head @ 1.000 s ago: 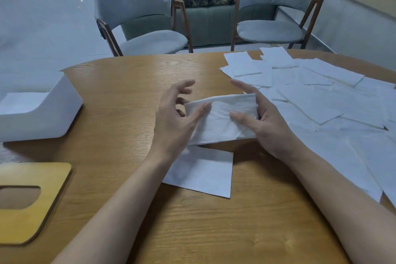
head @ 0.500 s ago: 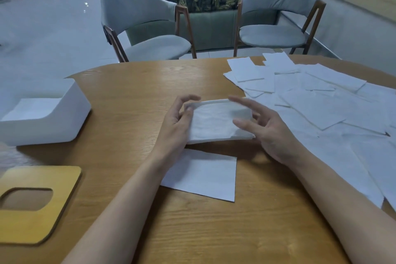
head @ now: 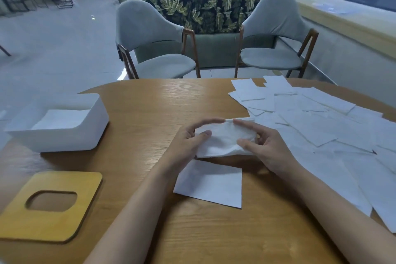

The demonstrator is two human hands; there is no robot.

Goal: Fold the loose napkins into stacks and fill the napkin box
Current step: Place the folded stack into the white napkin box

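Note:
Both hands hold one white napkin just above the wooden table. My left hand pinches its left end between thumb and fingers. My right hand grips its right end the same way. A flat folded napkin lies on the table right below them. Many loose napkins are spread over the right side of the table. The white napkin box stands open at the left with white napkins inside.
The box's yellow wooden lid, with an oval slot, lies at the near left. Two grey chairs stand behind the table's far edge. A window ledge runs along the right.
My hands have come closer together on the napkin, which is now narrower and bunched. The view has tilted up, showing more of the room.

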